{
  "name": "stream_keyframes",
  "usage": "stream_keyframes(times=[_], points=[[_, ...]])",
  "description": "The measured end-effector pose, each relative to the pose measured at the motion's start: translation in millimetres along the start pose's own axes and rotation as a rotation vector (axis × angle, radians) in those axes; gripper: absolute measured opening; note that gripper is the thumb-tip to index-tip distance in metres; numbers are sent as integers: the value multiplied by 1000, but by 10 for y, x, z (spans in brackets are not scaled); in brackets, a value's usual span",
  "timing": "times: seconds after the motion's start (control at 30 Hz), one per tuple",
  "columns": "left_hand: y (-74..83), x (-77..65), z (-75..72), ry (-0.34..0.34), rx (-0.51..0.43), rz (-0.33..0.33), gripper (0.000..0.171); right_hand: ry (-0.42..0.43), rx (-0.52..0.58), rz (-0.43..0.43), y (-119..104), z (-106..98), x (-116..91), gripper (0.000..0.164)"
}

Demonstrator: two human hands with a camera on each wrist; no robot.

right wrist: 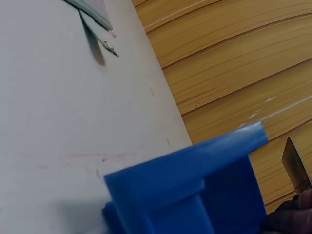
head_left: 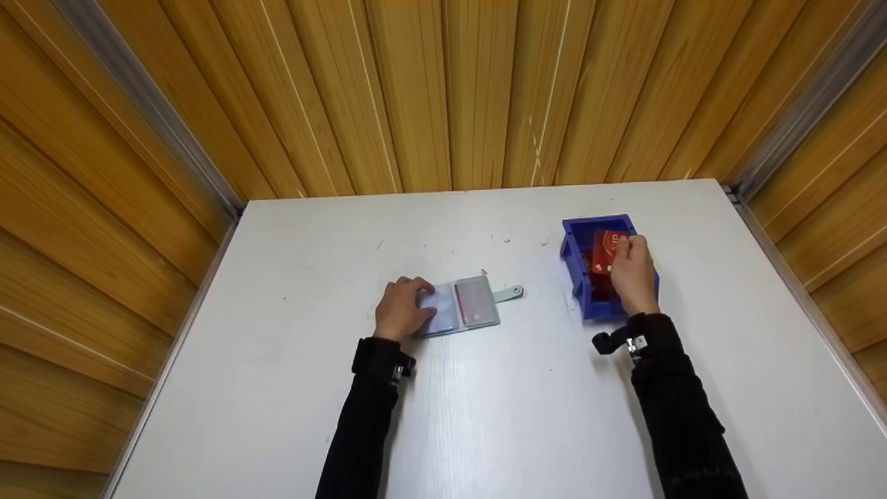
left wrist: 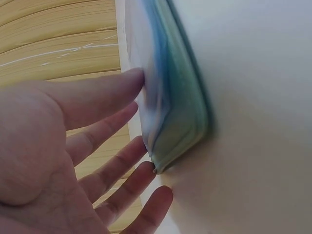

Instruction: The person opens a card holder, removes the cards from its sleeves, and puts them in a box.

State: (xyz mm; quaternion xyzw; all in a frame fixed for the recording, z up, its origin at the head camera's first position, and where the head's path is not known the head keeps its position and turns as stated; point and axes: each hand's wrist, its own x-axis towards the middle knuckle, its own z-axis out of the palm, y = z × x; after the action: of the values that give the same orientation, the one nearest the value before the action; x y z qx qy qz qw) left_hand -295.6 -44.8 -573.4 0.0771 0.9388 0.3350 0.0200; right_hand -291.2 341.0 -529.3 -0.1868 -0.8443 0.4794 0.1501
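Note:
An opened card holder (head_left: 477, 302) with clear sleeves lies on the white table, its snap strap (head_left: 509, 294) pointing right. A card shows behind its right-hand sleeve. My left hand (head_left: 402, 308) rests at the holder's left side, thumb and fingertips on the clear sleeve. In the left wrist view those fingers (left wrist: 117, 192) are spread and fairly straight along the holder's green edge (left wrist: 187, 117). Above the blue bin (head_left: 574, 267), my right hand (head_left: 634, 274) pinches a red card (head_left: 607, 249) between thumb and fingers. Only the card's edge and some fingertips show in the right wrist view.
More red cards (head_left: 600, 285) lie inside the blue bin, partly hidden by the right hand. The bin stands on the right of the white table (head_left: 291, 360). Wood-patterned walls (head_left: 416, 97) rise along the table's back and sides.

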Motion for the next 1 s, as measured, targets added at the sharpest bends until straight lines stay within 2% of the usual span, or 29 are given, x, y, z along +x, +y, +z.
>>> stream_keyframes(times=[0.2, 0.47, 0.63, 0.73, 1.0], points=[[12, -1, 0, -5, 0, -14, 35, 25, -58, -40, 148, 100, 30, 28], [26, -8, -13, -2, -9, -22, 34, -62, -337, -126, 198, 189, 28, 28], [32, -9, -16, -1, -5, -19, 34, -100, -454, -131, 196, 211, 19, 30], [29, -5, -14, 0, 0, -17, 34, -80, -463, -119, 195, 230, 14, 30], [6, -14, -5, -3, 5, -10, 35, 41, -479, -113, 209, 300, -17, 29]])
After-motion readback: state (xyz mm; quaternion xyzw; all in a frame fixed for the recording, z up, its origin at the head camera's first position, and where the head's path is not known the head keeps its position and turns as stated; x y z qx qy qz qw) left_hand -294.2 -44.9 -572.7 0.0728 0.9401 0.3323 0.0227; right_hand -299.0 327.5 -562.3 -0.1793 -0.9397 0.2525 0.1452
